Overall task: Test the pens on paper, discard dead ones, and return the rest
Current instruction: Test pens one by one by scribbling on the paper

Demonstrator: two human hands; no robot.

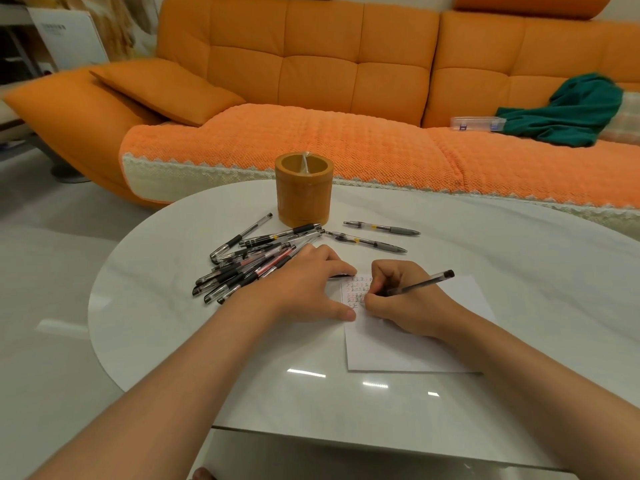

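My right hand (401,296) grips a black pen (420,283), its tip on the white paper (415,351) among rows of small red and black marks (356,292). My left hand (304,282) lies flat, fingers spread, on the paper's left edge; a dark pen cap or pen end shows under its fingertips. A heap of several pens (252,261) lies left of that hand. Two grey-grip pens (367,241) (382,228) lie apart behind the paper. A yellow-brown cylindrical pen holder (304,195) stands upright at the back with one thin object inside.
The white round table (173,323) ends close to me and drops to a lower glossy shelf. An orange sofa (311,81) runs behind it, with a green cloth (571,112) and a clear plastic box (476,123) on its seat.
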